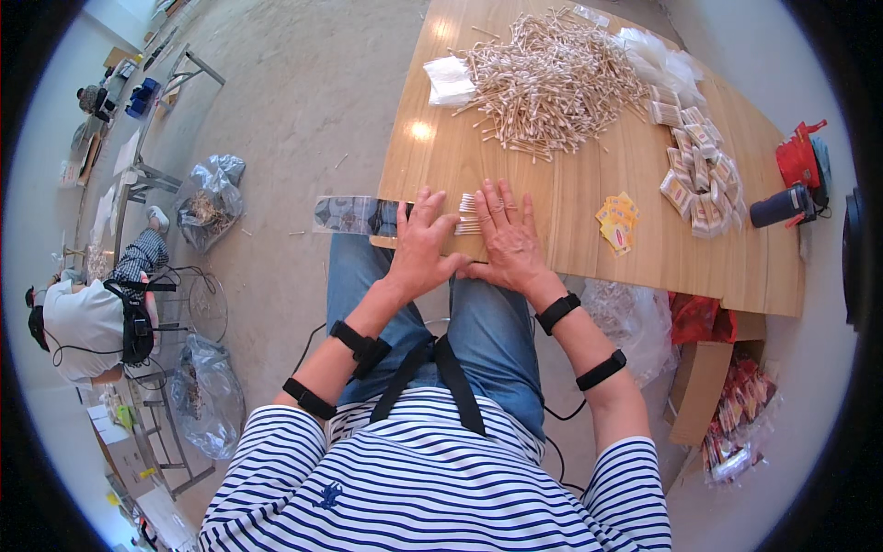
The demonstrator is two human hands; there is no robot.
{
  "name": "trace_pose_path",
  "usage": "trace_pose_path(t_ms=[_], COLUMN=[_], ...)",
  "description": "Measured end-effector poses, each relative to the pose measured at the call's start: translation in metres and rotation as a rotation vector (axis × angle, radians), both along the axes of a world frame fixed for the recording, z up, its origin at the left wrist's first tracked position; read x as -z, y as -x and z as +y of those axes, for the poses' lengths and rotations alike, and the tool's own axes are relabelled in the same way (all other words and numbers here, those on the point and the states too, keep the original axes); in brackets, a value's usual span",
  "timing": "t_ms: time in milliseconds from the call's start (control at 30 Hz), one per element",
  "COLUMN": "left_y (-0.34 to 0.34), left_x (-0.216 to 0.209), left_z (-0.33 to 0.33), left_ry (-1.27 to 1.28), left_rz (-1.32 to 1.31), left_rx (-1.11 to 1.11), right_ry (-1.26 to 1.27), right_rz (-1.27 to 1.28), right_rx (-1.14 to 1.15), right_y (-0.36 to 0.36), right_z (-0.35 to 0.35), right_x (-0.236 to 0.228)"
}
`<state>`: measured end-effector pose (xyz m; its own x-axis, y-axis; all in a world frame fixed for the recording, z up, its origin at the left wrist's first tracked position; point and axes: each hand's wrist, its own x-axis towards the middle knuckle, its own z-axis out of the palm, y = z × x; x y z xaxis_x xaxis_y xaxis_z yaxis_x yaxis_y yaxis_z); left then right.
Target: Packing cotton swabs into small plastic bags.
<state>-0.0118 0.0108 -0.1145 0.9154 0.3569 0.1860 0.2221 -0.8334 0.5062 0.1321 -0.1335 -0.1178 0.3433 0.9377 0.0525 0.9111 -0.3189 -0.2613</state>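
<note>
Row of cotton swabs (467, 221) near the front edge of the wooden table (589, 175), between the two hands. Left hand (425, 241): palm down, fingers bent and apart, outer fingers at the end of a patterned film strip (354, 216). Right hand (509, 237): palm down beside the swabs, fingers extended, slightly parted. Thumb tips nearly meet; contact beneath the palms is hidden.

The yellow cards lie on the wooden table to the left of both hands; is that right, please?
Wrong side: in the head view, the yellow cards lie on the wooden table to the right of the left hand and the right hand.
</note>
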Motion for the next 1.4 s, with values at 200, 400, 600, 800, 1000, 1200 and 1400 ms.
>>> trace_pose_path(t_ms=[200,400,600,800,1000,1200,1400], left_y=[-0.007,-0.013,-0.011,-0.018,-0.020,-0.018,-0.023], left_x=[-0.004,-0.003,-0.003,-0.001,-0.004,-0.003,-0.001], left_z=[0.004,0.004,0.002,0.006,0.005,0.003,0.007], left_ry=[0.010,-0.007,-0.019,0.005,0.022,-0.003,-0.032], left_rz=[-0.004,0.001,0.011,-0.011,0.021,0.029,0.010], left_rx=[-0.006,-0.004,0.008,-0.011,-0.020,-0.006,-0.007], right_ry=[0.009,0.035,0.021,0.020,0.014,0.010,0.006], right_rz=[0.011,0.002,0.002,-0.003,-0.006,-0.004,-0.017], right_rx=[-0.002,-0.005,-0.004,-0.003,0.002,0.000,-0.004], right_y=[0.000,0.001,0.000,0.000,0.000,0.000,0.000], right_z=[0.000,0.002,0.000,0.001,0.000,0.001,0.000], right_x=[-0.004,-0.005,-0.002,-0.003,-0.002,-0.002,-0.002])
